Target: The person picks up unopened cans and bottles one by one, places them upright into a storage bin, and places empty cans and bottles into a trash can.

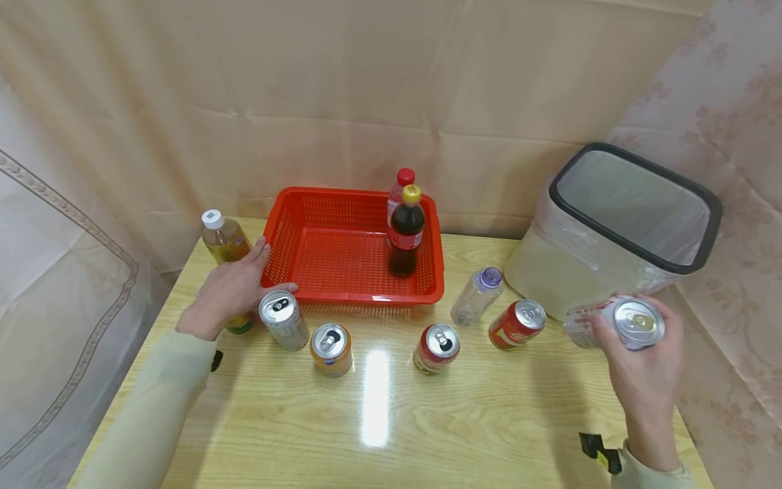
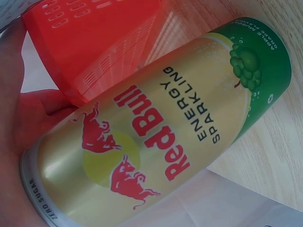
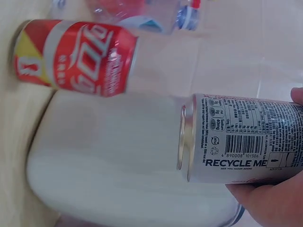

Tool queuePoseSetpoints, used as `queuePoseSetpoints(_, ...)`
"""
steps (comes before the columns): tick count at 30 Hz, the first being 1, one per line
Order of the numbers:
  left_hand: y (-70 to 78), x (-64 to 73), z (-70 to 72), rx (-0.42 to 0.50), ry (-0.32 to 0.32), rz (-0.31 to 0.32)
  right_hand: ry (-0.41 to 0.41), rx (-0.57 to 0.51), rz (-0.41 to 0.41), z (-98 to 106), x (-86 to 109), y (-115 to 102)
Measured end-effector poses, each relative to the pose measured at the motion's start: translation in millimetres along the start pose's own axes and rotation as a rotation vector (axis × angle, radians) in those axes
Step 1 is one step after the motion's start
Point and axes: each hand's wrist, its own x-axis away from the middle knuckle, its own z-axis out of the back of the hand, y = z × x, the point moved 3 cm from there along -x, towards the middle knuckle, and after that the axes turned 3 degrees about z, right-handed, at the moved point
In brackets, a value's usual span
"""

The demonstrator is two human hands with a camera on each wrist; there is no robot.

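Note:
My right hand grips a silver can with red lettering, held tilted in front of the bin. In the right wrist view the can shows a barcode and "RECYCLE ME". My left hand lies with extended fingers against the left front corner of the red basket. Below that hand stands a gold and green Red Bull can, mostly hidden in the head view. A silver can is just right of the left hand. Behind that hand is a white-capped bottle.
Inside the basket stand a yellow-capped cola bottle and a red-capped bottle. An orange can, a red can, a clear purple-capped bottle and a Coca-Cola can occupy the table. A lined bin stands back right.

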Motion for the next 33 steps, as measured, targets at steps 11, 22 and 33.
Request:
queuePoseSetpoints(11,-0.4,-1.2,-0.1,-0.007,-0.01,0.006,-0.042,-0.078,0.058,-19.5,0.6,-28.7)
queuePoseSetpoints(22,1.0,-0.5,0.9,0.002,-0.006,0.009,-0.141,-0.265,0.082,-49.2,2.0,-52.3)
queuePoseSetpoints(33,0.8,-0.3,0.6,-0.003,0.005,0.005,-0.275,-0.428,0.103,-84.1,6.2,-72.2)
